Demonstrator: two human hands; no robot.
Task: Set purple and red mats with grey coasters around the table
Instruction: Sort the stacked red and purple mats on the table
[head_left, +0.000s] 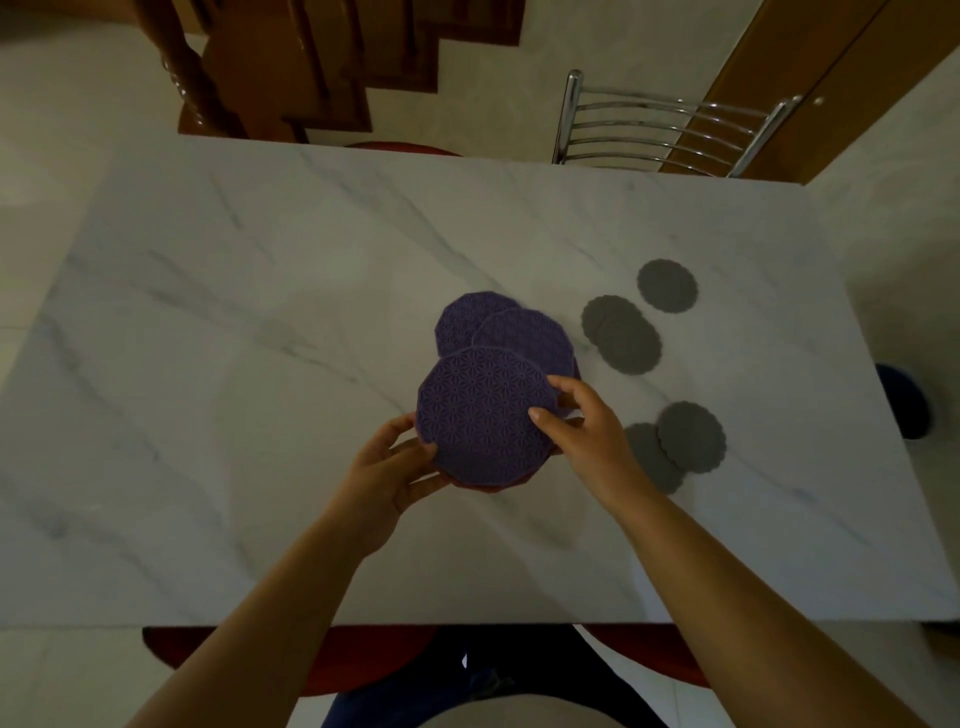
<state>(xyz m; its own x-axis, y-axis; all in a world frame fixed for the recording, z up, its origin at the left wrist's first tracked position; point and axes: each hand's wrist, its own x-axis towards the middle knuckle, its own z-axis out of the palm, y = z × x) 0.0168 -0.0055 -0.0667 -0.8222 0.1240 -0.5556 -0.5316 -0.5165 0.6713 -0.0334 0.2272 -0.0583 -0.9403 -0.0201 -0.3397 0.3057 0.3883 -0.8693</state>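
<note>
A round purple mat (480, 415) with a star pattern is held above the white marble table (260, 364). My left hand (395, 467) grips its near-left edge and my right hand (582, 431) pinches its right edge. A red edge shows under this mat at its near side. Two more purple mats (524, 338) overlap on the table just beyond it. Several grey scalloped coasters lie to the right: one alone (667, 286), an overlapping pair (621, 335), and another overlapping pair (691, 436) beside my right wrist.
A chrome chair (670, 130) stands at the table's far right edge. A red seat edge (400, 148) shows at the far side and another (363, 660) under the near edge. Wooden stairs (291, 67) rise beyond the table.
</note>
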